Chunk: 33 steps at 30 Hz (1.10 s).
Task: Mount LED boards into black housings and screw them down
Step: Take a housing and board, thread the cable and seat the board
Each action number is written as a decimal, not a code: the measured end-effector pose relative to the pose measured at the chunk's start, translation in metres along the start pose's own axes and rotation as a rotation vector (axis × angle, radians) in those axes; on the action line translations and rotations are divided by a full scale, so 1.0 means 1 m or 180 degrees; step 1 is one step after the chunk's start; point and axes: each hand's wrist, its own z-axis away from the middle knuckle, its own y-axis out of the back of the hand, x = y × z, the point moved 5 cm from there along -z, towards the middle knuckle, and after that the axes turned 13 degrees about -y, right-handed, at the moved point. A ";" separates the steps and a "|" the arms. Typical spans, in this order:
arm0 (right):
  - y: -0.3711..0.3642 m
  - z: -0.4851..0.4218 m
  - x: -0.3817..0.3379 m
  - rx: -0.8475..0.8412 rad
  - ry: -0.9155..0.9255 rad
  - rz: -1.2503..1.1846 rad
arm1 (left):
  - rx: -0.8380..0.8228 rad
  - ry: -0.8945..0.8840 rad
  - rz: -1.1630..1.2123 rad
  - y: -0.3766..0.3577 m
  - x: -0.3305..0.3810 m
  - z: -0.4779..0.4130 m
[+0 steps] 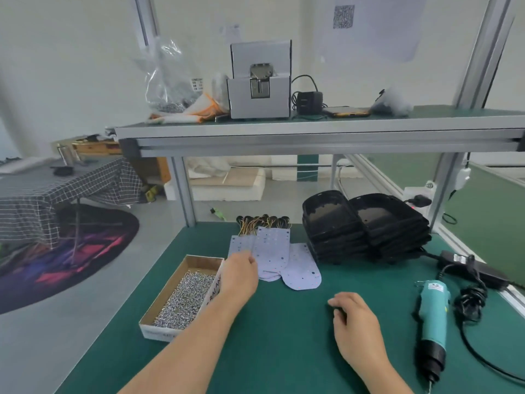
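A loose pile of pale LED boards [301,271] with wired ends lies at the middle back of the green mat [284,351]. My left hand [240,275] reaches to the pile's left edge, and its curled fingers pinch the top LED board [272,248], which sits slightly raised. Right of the pile stand two stacks of black housings [366,231]. My right hand [355,322] rests on the mat in front of them, fingers loosely curled and holding nothing.
A cardboard box of screws [181,297] sits left of my left arm. A teal electric screwdriver [433,314] lies at the right with its cable and black power adapter [477,273]. An overhead shelf [284,129] carries a grey screw feeder [260,81], bags and a phone.
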 end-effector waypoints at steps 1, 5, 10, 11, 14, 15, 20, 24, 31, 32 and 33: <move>-0.001 0.000 0.001 0.0010 -0.0007 0.0019 | -0.0025 0.0036 -0.0100 0.001 -0.006 -0.016; -0.001 -0.001 0.001 0.0018 -0.0036 -0.0005 | -0.0398 0.0369 -0.0168 -0.018 -0.015 -0.065; -0.002 -0.004 0.000 0.0032 -0.0111 -0.0062 | -0.0578 0.0463 -0.0535 -0.052 -0.013 -0.095; -0.002 -0.006 0.000 0.0046 -0.0112 -0.0062 | -0.0572 0.0410 -0.0657 -0.056 -0.010 -0.097; -0.002 -0.007 0.000 0.0048 -0.0145 -0.0096 | -0.0642 0.0412 -0.0915 -0.064 -0.008 -0.101; -0.002 -0.007 0.000 0.0050 -0.0145 -0.0091 | -0.0705 0.0444 -0.0896 -0.065 -0.008 -0.103; -0.001 -0.006 -0.001 0.0040 -0.0093 -0.0014 | -0.0915 0.0545 -0.0712 -0.061 -0.008 -0.110; 0.000 -0.004 -0.003 -0.0017 -0.0029 0.0011 | -0.0567 0.0665 0.0378 -0.058 -0.008 -0.110; 0.000 -0.001 -0.001 -0.0097 0.0013 -0.0061 | 0.0204 0.0457 0.2424 -0.027 -0.008 -0.073; 0.002 -0.002 -0.002 -0.0044 0.0039 -0.0132 | 0.0241 0.0371 0.2579 -0.023 -0.008 -0.063; 0.006 -0.004 -0.007 0.0084 0.0109 -0.0210 | 0.0247 0.0312 0.2748 -0.019 -0.010 -0.053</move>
